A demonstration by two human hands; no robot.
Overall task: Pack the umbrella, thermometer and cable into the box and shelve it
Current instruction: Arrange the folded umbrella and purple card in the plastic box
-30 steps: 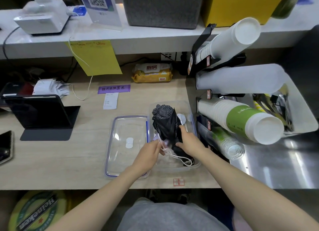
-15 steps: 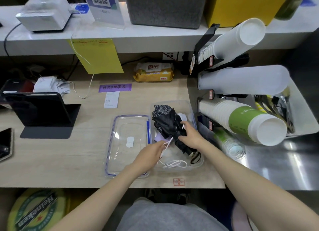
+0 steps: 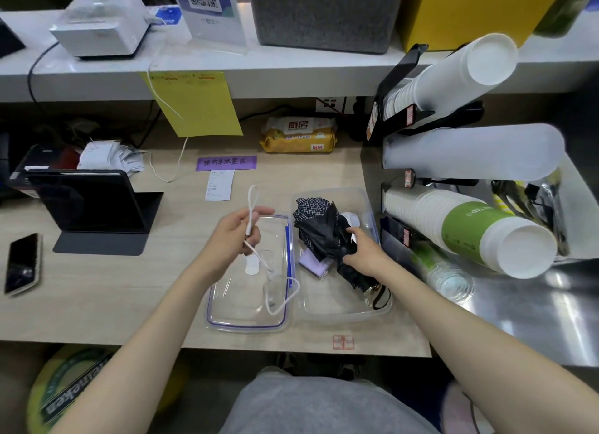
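Now: cable lifted over the lid, umbrella held in the box

Up above the clear lid [image 3: 227, 304], the left hand [image 3: 235, 236] pinches the white cable [image 3: 278, 291], whose loose end loops down onto the lid. Beside it on the wooden surface [image 3: 113, 288], the clear box [image 3: 372, 307] holds the folded black umbrella [image 3: 324, 236]. The right hand [image 3: 363, 252] grips the umbrella near its handle end. A white object, perhaps the thermometer [image 3: 351, 219], lies behind the umbrella in the box.

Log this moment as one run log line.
left hand: holds white cable over lid | right hand: grips umbrella in box | lid off
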